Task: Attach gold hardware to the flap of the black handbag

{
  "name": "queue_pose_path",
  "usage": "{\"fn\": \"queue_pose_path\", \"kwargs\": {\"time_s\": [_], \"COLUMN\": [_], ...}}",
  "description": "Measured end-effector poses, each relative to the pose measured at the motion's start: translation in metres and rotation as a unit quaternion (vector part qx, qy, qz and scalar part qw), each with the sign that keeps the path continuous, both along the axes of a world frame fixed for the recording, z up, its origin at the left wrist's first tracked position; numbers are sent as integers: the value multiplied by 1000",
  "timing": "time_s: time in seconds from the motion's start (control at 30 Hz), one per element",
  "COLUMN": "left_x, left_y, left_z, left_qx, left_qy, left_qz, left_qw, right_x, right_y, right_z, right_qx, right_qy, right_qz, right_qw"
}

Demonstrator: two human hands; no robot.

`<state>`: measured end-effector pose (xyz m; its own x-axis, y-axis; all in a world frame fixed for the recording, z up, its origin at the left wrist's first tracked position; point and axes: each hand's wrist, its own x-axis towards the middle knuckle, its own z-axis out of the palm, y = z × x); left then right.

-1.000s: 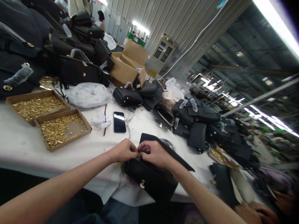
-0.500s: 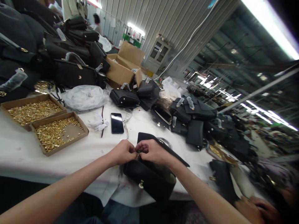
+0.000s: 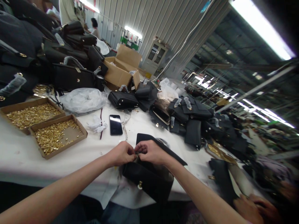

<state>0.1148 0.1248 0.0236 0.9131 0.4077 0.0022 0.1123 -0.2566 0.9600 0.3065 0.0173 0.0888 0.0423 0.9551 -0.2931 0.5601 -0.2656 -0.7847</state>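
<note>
A black handbag (image 3: pixel 149 182) lies at the table's near edge with its flap (image 3: pixel 161 146) folded back and a gold clasp (image 3: pixel 140 184) on its front. My left hand (image 3: pixel 123 153) is pinched at the bag's left end, thumb against fingers. Close beside it, almost touching, my right hand (image 3: pixel 150 151) pinches at the same spot, its fingers curled. Both work at the bag's opening; the small part between the fingertips is too tiny and covered to make out.
Two cardboard trays (image 3: pixel 74 144) of small gold metal pieces stand at left. A phone (image 3: pixel 116 125) lies beyond my hands. Black bags (image 3: pixel 67 76) pile up at the left and right, around an open carton (image 3: pixel 118 74). A co-worker's hands (image 3: pixel 254 207) hold another bag at lower right.
My hands stay pinched together at the bag's end, with barely any shift. The camera view has tilted slightly, moving the scene a little left and down.
</note>
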Motion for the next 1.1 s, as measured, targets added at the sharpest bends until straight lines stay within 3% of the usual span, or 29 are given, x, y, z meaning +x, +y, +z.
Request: {"fn": "queue_pose_path", "kwargs": {"time_s": [0.43, 1.1], "left_x": [2, -1], "left_y": [-7, -14], "left_z": [-9, -3], "left_qx": [12, 54], "left_qy": [-19, 3], "left_qz": [58, 89], "left_qw": [998, 995], "right_x": [-13, -10], "right_y": [0, 6], "right_z": [9, 4], "right_qx": [18, 0], "right_qy": [-14, -32], "right_qz": [17, 27], "right_qw": [1000, 999]}}
